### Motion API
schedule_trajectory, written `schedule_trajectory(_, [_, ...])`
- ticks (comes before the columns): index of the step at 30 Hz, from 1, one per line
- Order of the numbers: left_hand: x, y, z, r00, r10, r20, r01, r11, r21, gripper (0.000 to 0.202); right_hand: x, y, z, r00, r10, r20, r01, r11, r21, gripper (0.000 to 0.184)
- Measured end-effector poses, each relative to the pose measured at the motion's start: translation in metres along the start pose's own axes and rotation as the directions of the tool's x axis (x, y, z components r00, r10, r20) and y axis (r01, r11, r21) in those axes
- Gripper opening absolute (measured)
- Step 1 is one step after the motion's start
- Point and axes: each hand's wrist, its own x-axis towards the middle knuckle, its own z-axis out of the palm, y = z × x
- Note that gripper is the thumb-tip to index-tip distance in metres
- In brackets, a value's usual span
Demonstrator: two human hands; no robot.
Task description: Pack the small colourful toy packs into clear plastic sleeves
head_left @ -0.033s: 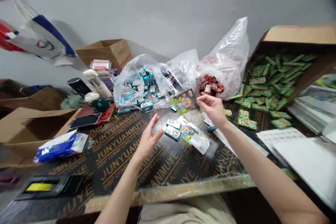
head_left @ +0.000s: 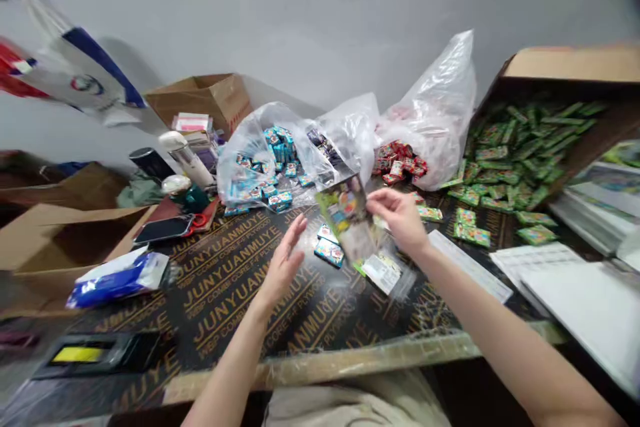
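My right hand [head_left: 400, 217] pinches the top edge of a clear packet with a colourful printed card [head_left: 347, 217] and holds it up over the black printed table [head_left: 235, 293]. My left hand [head_left: 283, 260] hovers just left of the packet, empty, with its fingers stretched out. Two small blue boxes [head_left: 330, 248] lie on the table between my hands. Another clear packet with a card [head_left: 383, 271] lies flat below my right hand.
Behind stand clear bags of blue boxes [head_left: 260, 160] and red packs [head_left: 400, 161]. A tipped carton spills green packs [head_left: 520, 147] at right, by white sheets [head_left: 590, 300]. At left are a phone [head_left: 163, 229], a blue-white pack [head_left: 117, 278] and an open carton [head_left: 50, 240].
My right hand has drawn the packet up and toward me, tilting it more upright. My left hand has risen slightly toward it.
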Motion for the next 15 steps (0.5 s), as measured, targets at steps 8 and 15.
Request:
schedule_trajectory(8, [-0.047, -0.018, 0.043, 0.925, -0.368, 0.096, 0.344, 0.702, -0.624, 0.059, -0.098, 0.048, 0.075, 0.972, -0.142, -0.188, 0.072, 0.938, -0.338, 0.04])
schedule_trajectory(15, [-0.071, -0.027, 0.024, 0.858, -0.492, 0.145, 0.506, 0.762, -0.406, 0.053, -0.079, 0.027, 0.048, 0.952, -0.238, 0.193, 0.303, 0.823, -0.48, 0.054])
